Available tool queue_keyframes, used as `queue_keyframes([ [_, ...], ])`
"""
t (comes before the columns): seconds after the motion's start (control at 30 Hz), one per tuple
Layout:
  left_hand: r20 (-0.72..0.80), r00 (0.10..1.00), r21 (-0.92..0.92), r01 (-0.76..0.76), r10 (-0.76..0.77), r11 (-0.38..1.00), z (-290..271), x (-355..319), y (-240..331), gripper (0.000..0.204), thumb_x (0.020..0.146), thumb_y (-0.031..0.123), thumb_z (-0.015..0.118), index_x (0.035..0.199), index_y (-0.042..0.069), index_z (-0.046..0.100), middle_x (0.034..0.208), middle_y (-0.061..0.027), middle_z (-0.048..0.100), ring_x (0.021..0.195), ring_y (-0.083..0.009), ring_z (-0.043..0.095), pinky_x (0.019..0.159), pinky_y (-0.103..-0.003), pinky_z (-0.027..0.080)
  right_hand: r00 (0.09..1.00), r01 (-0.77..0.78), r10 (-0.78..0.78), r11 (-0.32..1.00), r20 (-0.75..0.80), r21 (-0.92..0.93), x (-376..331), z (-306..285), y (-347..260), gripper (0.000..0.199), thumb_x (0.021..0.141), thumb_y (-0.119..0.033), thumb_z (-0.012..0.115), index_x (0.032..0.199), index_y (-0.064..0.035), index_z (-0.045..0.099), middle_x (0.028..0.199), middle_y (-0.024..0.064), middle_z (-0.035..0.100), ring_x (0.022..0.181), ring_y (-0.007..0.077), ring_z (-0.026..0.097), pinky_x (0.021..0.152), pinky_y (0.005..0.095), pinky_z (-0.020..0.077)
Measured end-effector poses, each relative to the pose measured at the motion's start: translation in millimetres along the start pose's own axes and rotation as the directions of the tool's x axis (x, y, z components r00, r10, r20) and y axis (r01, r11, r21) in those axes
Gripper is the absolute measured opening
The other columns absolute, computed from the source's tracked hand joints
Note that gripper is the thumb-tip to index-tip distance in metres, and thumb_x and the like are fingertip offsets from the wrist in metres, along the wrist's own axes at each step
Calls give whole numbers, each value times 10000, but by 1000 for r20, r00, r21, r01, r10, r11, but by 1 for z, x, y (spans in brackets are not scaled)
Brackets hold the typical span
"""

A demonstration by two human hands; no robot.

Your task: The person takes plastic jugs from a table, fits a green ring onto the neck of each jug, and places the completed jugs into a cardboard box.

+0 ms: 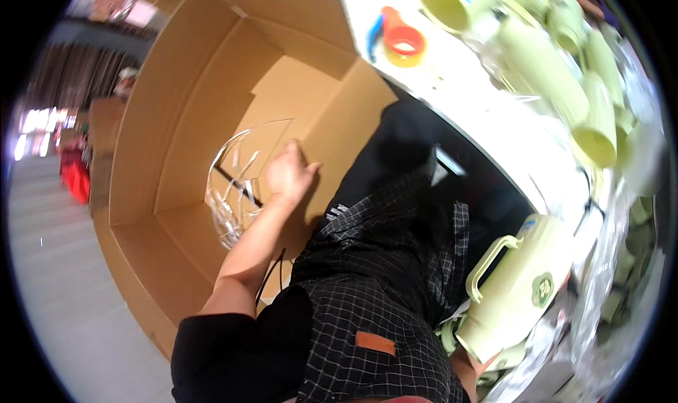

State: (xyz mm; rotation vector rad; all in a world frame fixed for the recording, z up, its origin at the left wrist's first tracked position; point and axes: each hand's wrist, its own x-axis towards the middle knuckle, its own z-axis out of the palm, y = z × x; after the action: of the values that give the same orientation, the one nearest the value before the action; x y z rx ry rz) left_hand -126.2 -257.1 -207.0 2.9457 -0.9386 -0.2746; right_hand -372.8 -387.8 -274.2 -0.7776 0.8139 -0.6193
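Note:
My left hand (288, 176) is over the inside of a large open cardboard box (191, 85), its thumb held away from the fingers. Beside it, clear plastic strips (224, 209) loop against the brown cardboard; any contact with the fingers is hard to make out. At the lower right, my right hand (474, 366) grips one end of a pale green thermos jug (519, 286), and the jug itself hides most of its fingers. The jug lies tilted, its side handle turned toward me and a dark green emblem on its body.
Along the right runs a white table (466, 113) crowded with more pale green jug bodies (544, 71). A tape roll on a red dispenser (404, 44) sits near its edge. Clear plastic wrap (600, 262) hangs at the far right. Grey floor (56, 283) shows left of the box.

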Motion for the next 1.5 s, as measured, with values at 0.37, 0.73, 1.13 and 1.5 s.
queue_keyframes([
  [0.37,-370,773,-484,-634,515,604,-17,-2,89,638,885,298,662,1382,-40,446,1394,-190,486,1331,-326,435,1131,-454,315,829,432,-559,660,17,614,-9,-92,-133,479,1000,-467,460,999,-20,631,955,118,639,896,244,593,807,417,512],
  [0.73,207,490,-977,54,847,208,-11,-6,170,352,956,288,676,1006,-60,679,903,-40,710,801,-98,620,760,-268,492,256,-118,-965,-95,62,-988,-63,-209,-269,284,767,-16,627,1048,-51,606,1209,150,557,1155,377,516,957,446,469],
  [1.13,343,680,-928,352,648,122,-11,-9,190,254,1005,209,587,1029,-38,644,959,-96,711,834,-156,660,798,-306,525,357,-697,-928,-185,-111,-693,-18,-424,-310,357,731,-65,675,1073,-55,576,1121,110,623,910,363,646,760,442,529],
  [1.5,308,572,-907,417,760,53,-5,-20,243,317,1010,243,580,1119,-51,624,1048,-119,706,925,-190,683,846,-325,537,512,-540,-798,-10,-318,-842,-69,-344,-254,225,735,-36,621,940,-56,529,929,153,650,851,382,650,733,484,526],
])
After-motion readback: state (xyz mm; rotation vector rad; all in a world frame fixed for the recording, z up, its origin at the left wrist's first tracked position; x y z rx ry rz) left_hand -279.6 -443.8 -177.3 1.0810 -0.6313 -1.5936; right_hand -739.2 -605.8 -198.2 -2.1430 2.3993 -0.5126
